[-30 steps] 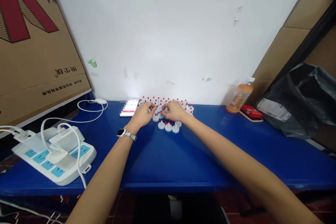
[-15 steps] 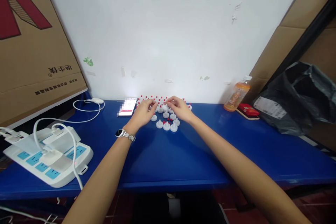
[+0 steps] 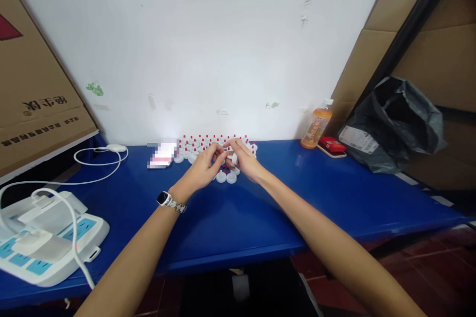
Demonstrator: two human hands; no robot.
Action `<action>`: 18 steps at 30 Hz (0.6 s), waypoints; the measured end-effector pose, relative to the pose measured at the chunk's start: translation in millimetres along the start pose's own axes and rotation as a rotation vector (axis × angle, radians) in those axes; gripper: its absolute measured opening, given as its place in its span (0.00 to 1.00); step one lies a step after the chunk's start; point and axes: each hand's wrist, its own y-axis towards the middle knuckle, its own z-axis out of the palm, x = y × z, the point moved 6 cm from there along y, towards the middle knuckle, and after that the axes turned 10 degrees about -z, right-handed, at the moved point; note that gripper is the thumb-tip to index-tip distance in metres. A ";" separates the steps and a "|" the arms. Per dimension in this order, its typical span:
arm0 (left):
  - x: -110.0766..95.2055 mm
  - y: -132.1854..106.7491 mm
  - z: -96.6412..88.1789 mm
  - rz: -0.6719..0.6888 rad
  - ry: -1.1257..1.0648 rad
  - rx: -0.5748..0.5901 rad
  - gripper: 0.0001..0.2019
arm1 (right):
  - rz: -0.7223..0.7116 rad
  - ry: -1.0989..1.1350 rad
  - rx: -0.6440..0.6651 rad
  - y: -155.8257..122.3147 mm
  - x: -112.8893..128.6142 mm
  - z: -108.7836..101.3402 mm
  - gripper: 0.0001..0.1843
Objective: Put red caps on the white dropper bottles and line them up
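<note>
My right hand (image 3: pixel 246 161) is closed around a white nozzle cap (image 3: pixel 234 159), which lies tilted with its spout toward the left. My left hand (image 3: pixel 206 166) pinches at the end of that spout, where a bit of red shows; the fingers mostly hide the small red cap there. Just below the hands, white nozzle caps without red tips (image 3: pixel 221 176) stand spout up on the table. Loose red caps (image 3: pixel 224 166) lie among them, partly covered by my fingers. Behind the hands are rows of white nozzle caps with red tips (image 3: pixel 195 149).
A phone (image 3: pixel 162 154) lies left of the rows. On the left, a white power strip (image 3: pixel 89 237) has plugs and cables. An orange drink bottle (image 3: pixel 316 126), a red box (image 3: pixel 332 145) and a black plastic bag (image 3: pixel 390 124) are at the right. Behind the blue table (image 3: pixel 238 228) is a wall.
The view has turned to the right. My hands have come together, and the right hand's nozzle cap now meets the left fingers, tilted on its side.
</note>
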 end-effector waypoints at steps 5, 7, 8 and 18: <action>-4.7 -3.4 10.3 0.019 0.017 0.069 0.14 | 0.096 0.149 -0.056 -3.0 -2.2 -0.7 0.19; -8.1 -4.9 12.4 0.033 0.058 0.066 0.14 | 0.107 0.192 -0.092 -3.4 -0.1 -1.0 0.18; -9.8 -5.3 12.8 0.042 0.089 0.056 0.14 | 0.114 0.206 -0.100 -3.6 1.0 -0.5 0.18; -15.3 -5.8 -0.7 0.057 0.199 -0.119 0.15 | 0.006 0.064 0.016 -3.8 16.0 -1.1 0.23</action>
